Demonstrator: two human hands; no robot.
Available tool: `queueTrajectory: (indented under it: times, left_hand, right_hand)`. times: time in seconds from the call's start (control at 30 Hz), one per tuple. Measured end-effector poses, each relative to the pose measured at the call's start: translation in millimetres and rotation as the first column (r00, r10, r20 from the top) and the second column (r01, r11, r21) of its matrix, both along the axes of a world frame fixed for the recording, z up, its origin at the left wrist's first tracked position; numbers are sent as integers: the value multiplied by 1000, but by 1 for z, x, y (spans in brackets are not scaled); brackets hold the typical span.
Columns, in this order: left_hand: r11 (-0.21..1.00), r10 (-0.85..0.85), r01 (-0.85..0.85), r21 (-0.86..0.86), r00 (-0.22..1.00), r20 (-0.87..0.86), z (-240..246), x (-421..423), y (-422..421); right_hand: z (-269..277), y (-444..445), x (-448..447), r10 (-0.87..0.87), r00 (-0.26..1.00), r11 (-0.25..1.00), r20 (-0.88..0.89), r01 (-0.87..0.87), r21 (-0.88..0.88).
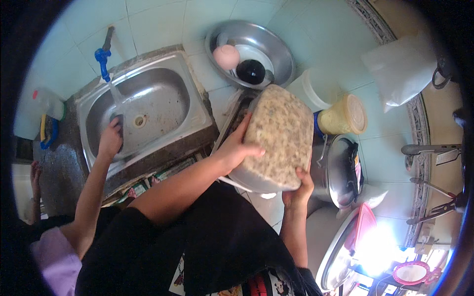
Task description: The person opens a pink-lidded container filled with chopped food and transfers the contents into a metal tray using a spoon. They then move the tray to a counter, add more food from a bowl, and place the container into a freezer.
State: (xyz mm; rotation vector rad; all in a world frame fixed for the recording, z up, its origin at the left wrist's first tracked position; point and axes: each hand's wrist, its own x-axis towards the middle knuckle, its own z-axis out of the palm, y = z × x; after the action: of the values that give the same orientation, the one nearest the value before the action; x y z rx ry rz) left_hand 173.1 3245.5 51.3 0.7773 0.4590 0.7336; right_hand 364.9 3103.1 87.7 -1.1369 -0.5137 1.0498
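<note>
I hold a large, rounded, clear-looking plastic container (255,182) with both hands. Its broad mottled tan and brown face (279,137) is tilted towards me; whether that is a lid, the base or the contents, I cannot tell. My left hand (239,150) grips the left side, thumb lying over the edge. At the lower right corner, my right hand (300,187) supports it with the thumb on the mottled face. Behind the container, a dark rack or tray (237,114) is partly hidden.
Another person's hand (111,138) holds a dark object in the steel sink (159,100), under water from a blue tap (103,63). A metal basin (279,48) holds a pink bowl (226,57) and a black bowl (250,71). To the right are a yellowish tub (342,114) and a lidded pot (339,170).
</note>
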Motion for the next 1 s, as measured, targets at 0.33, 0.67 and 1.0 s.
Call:
queueTrajectory:
  times: [0.33, 0.67, 1.0]
  left_hand:
    - [985, -67, 50, 167, 993, 100, -11, -22, -16]
    - [995, -86, 89, -45, 994, 68, -1, -7, 18]
    - [996, -34, 31, 83, 999, 33, -3, 7, 16]
  right_hand:
    - [10, -23, -1, 71, 989, 997, 130, -71, -3]
    - [0, -23, 2, 14, 993, 1000, 117, -13, -16]
    - [-11, -16, 22, -23, 995, 996, 94, 30, -78]
